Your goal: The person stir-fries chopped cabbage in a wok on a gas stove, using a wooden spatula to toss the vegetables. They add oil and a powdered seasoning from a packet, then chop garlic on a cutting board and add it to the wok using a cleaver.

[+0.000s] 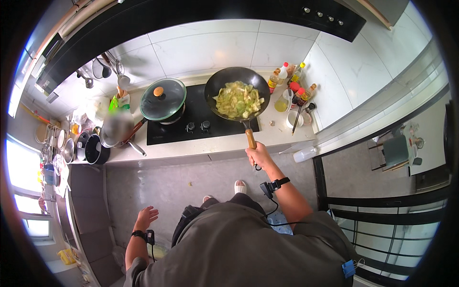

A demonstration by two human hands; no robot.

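My right hand (259, 156) grips the wooden handle (250, 139) of a dark wok (214, 79) at the right side of the black gas cooktop (168, 138). Chopped, cooked cabbage-like leaves (239, 100) lie in the wok. At the cooktop's left side sits a second pan under a glass lid (168, 102) with a round wooden knob; its contents cannot be made out. My left hand (146, 217) hangs over the floor at the lower left, fingers apart and holding nothing. Each wrist wears a black strap with a small device.
Sauce bottles (275, 79), an oil jug (282, 103) and a white bowl (292, 120) with chopsticks stand right of the wok. Left of the cooktop are a steel pan (107, 134), a black pot (97, 150) and bags. A range hood (200, 9) spans above; ladles (101, 69) hang on the wall.
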